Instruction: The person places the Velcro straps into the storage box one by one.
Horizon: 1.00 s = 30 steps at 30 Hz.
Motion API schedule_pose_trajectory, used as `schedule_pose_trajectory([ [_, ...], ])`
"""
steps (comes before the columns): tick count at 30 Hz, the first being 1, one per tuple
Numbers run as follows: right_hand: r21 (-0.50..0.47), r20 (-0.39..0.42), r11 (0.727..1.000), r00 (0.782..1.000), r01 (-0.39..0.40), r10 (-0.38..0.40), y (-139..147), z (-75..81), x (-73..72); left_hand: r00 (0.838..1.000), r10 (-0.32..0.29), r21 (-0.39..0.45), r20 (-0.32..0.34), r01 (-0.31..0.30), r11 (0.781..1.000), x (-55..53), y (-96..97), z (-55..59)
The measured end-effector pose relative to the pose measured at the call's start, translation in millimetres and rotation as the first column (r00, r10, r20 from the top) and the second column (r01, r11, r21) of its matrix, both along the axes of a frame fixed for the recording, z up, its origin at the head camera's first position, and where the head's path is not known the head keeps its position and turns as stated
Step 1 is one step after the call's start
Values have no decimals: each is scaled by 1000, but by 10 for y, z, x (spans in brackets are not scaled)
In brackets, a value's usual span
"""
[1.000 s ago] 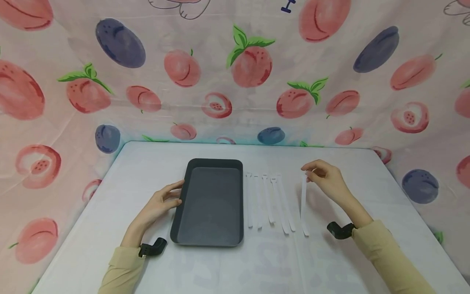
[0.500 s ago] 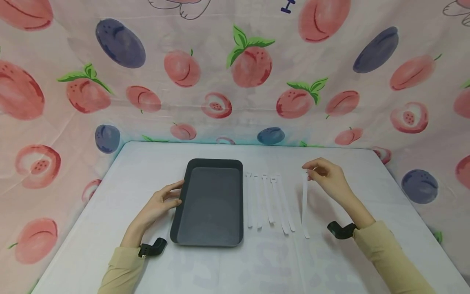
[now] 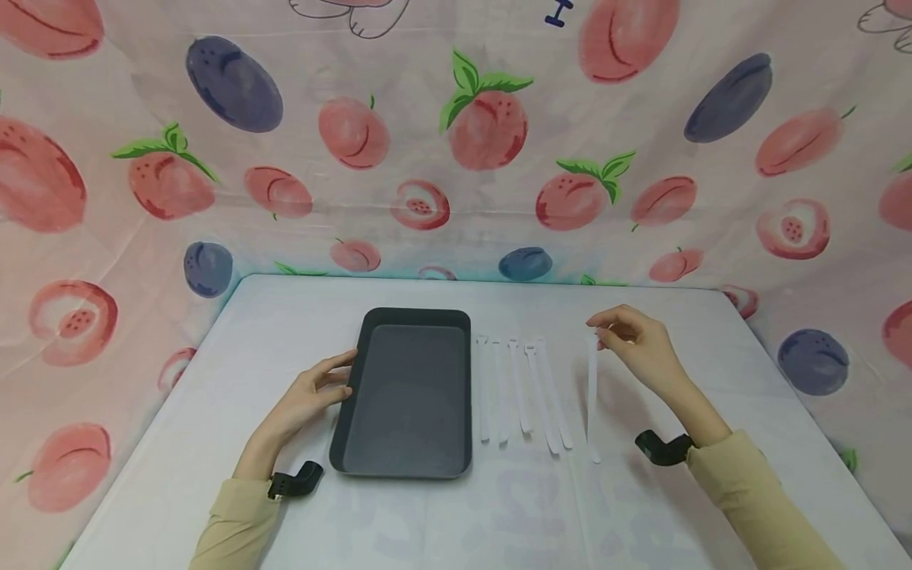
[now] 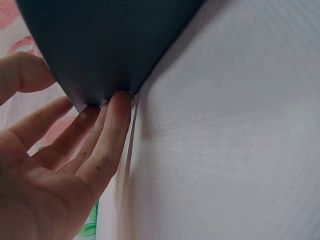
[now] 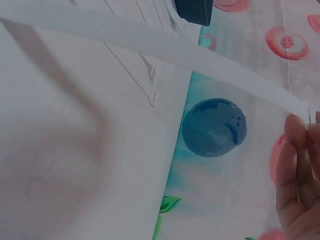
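Observation:
In the head view my left hand [image 3: 313, 392] rests at the left side of a dark grey baking tray [image 3: 400, 404]. Its fairly straight fingertips touch the tray's outer wall [image 4: 100, 50] in the left wrist view. To the right of the tray, my right hand [image 3: 637, 344] pinches the top end of a white strip [image 3: 592, 396] that looks like a wide cable tie. The strip hangs down; in the right wrist view it stretches across from my fingertips. Several similar white strips [image 3: 523, 388], with small heads at their far ends, lie side by side between tray and hand.
A white-covered table [image 3: 499, 522] carries everything. Behind it and on the sides hangs a fruit-print cloth [image 3: 420, 95]. A black wrist device [image 3: 663, 448] sits on the right wrist, another black wrist device [image 3: 298, 480] on the left.
The right hand has shifted very slightly to the right, and the lower end of its strip has moved with it. Left hand, tray and lying strips stay put.

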State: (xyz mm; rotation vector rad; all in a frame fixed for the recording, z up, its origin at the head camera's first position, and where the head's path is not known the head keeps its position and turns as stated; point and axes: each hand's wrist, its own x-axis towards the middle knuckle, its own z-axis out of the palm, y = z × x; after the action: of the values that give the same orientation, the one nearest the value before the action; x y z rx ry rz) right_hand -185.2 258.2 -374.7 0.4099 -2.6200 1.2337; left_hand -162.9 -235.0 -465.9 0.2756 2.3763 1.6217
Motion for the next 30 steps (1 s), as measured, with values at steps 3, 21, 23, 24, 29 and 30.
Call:
schedule_pose_trajectory([
  [3,5,-4,1000,1000,5,-5,-3,11,9,1000,0,-2,1,0,1000,0,-1,-1],
  [21,-101,-95,995,995,11,-21,-21,228,8,1000,-2,-4,0,2,1000,1,4,9],
  [23,-125,-96,992,995,0,-12,-24,255,0,1000,-3,-4,0,3,1000,2,4,12],
  [24,-136,-99,991,995,-7,-7,-28,266,-2,1000,-4,-3,-1,4,1000,2,5,13],
  [29,-173,-110,984,994,-35,16,-87,315,4,1000,-5,0,-3,5,1000,5,4,16],
  [30,-179,-111,983,994,-40,20,-102,326,7,1000,-5,-1,-3,5,1000,5,5,15],
])
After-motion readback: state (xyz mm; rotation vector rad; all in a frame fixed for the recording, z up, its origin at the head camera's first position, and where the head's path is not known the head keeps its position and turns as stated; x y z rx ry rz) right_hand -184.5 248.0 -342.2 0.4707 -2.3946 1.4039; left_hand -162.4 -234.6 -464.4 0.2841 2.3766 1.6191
